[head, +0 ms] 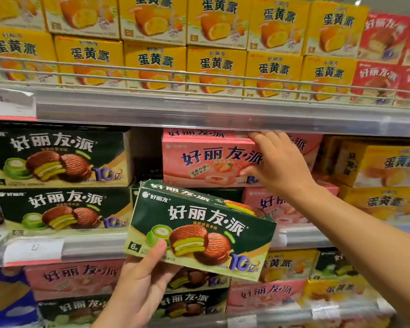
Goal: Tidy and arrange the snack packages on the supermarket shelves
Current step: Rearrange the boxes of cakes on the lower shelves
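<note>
Our left hand grips the lower left corner of a green pie box, held tilted in front of the shelves. Up and to the right, our right hand clasps the pink pie box on the middle shelf, fingers over its top edge, thumb on its front.

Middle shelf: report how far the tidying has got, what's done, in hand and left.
Done: two green boxes sit stacked at the left. In hand: the left hand holds a green box off the shelf, while the right hand grips the top pink box. Left: the gap between green and pink stacks is unfilled, and the held box is not yet shelved.
</note>
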Demonstrator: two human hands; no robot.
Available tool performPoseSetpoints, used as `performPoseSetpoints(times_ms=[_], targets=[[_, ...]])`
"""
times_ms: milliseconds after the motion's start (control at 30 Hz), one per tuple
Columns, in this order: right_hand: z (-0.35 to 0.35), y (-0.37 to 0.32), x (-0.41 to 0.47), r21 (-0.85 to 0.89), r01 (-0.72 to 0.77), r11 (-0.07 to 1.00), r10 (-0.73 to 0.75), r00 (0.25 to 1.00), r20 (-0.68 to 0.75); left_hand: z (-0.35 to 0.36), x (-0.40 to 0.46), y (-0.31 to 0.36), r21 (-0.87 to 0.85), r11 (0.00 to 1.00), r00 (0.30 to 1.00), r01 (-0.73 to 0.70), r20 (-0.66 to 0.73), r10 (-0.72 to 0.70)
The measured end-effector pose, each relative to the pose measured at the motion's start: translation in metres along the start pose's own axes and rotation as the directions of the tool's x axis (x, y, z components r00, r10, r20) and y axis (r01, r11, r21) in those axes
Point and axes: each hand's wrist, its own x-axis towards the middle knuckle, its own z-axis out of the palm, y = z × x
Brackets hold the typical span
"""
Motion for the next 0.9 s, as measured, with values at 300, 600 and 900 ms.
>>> performPoseSetpoints(times_ms=[300, 600, 900], targets=[[-0.008, 0.102, -0.013, 0.037, -0.054, 0.998, 0.051, 0.995, 0.091, 0.058, 0.009, -0.063, -0.012, 0.993, 0.991, -0.121, -0.063, 0.12], [-0.011, 0.164, -0.021, 0.097, -0.063, 0.993, 0.047, 0.986, 0.161, 0.068, 0.011, -0.11, -0.004, 0.971, 0.967, -0.241, -0.085, 0.239], [-0.018, 0.171, -0.028, 0.121, -0.055, 0.991, 0.031, 0.981, 0.19, 0.079, 0.003, -0.111, -0.01, 0.98, 0.97, -0.201, -0.144, 0.197]])
